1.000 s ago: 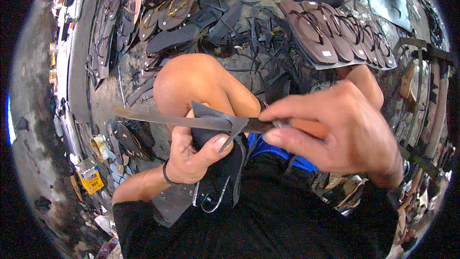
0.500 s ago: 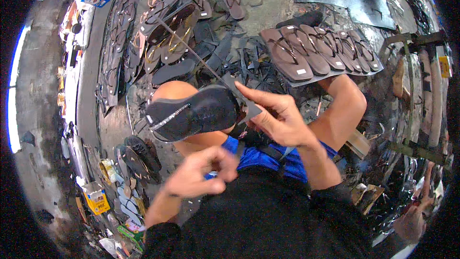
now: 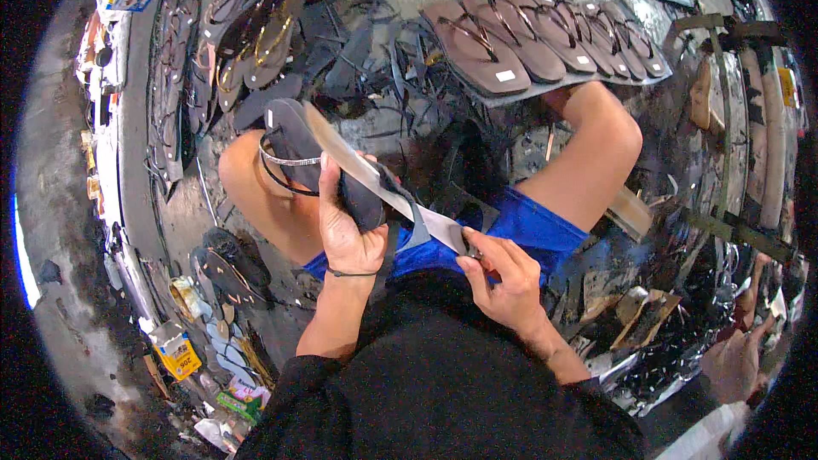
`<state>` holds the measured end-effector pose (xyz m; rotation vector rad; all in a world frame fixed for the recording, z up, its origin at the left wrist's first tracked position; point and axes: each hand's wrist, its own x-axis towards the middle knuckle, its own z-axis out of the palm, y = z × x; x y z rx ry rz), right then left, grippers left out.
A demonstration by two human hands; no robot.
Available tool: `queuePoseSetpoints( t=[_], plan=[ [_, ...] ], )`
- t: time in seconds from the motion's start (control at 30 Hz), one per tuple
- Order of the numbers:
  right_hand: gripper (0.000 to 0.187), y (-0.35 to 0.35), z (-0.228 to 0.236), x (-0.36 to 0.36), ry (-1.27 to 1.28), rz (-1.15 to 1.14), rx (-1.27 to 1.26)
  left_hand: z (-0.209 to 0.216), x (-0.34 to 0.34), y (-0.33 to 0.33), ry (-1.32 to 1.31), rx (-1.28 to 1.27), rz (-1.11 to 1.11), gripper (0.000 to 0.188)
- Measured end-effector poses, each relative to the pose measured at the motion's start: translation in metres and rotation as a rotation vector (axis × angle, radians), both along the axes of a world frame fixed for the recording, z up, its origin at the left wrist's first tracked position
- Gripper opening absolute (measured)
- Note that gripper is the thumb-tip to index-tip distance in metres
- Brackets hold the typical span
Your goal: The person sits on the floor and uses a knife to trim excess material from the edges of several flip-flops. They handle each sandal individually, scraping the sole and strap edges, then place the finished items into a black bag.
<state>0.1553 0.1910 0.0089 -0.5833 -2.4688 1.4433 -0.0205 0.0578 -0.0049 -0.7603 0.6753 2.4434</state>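
My left hand (image 3: 348,234) is wrapped round a dark flip-flop (image 3: 288,129) with a glittery silver strap. The flip-flop tilts upright over my left thigh, toe end away from me. In my right hand (image 3: 509,283) is a long flat knife (image 3: 362,168), its fingers closed round the near end. The blade slants up and left along the right edge of the flip-flop, close to my left fingers. A thin dark strip (image 3: 418,226) hangs by the blade, between the two hands. Where the blade meets the sole is partly hidden.
Several brown flip-flops (image 3: 503,43) lie in a row on a sheet at the far right. More sandals (image 3: 268,38) and dark rubber scraps (image 3: 349,64) cover the ground at far left and centre. A yellow box (image 3: 176,356) stands at the near left.
My left hand, apart from the flip-flop before, now grips it. The flip-flop has turned more upright, showing its strap. The knife has come down and nearer me, its flat side now showing.
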Motion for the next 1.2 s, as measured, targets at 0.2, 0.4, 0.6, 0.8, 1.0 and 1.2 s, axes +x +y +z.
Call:
queuePoseSetpoints(
  t=[0.2, 0.4, 0.6, 0.8, 1.0, 1.2],
  plan=[
    [0.028, -0.002, 0.014, -0.022, -0.060, 0.101, -0.141, -0.009, 0.034, -0.025, 0.104, -0.451, -0.125, 0.026],
    [0.034, -0.005, -0.025, -0.092, 0.025, -0.127, -0.833, -0.016, 0.054, -0.058, 0.214, -0.565, -0.320, 0.025],
    [0.015, -0.038, -0.045, -0.243, 0.807, -0.135, -0.972, -0.023, 0.052, -0.057, 0.248, -0.684, -0.331, 0.029],
    [0.030, -0.059, -0.023, -0.167, 0.418, 0.078, -0.843, -0.017, 0.035, -0.053, 0.347, -0.672, -0.241, 0.030],
    [0.025, -0.062, 0.001, -0.105, 0.229, 0.107, -1.219, -0.009, -0.062, -0.019, 0.302, -0.940, -0.297, 0.043],
    [0.041, 0.038, -0.012, -0.061, 0.201, -0.328, -0.813, -0.064, -0.060, 0.101, 0.198, -0.061, -0.504, 0.040]
  ],
)
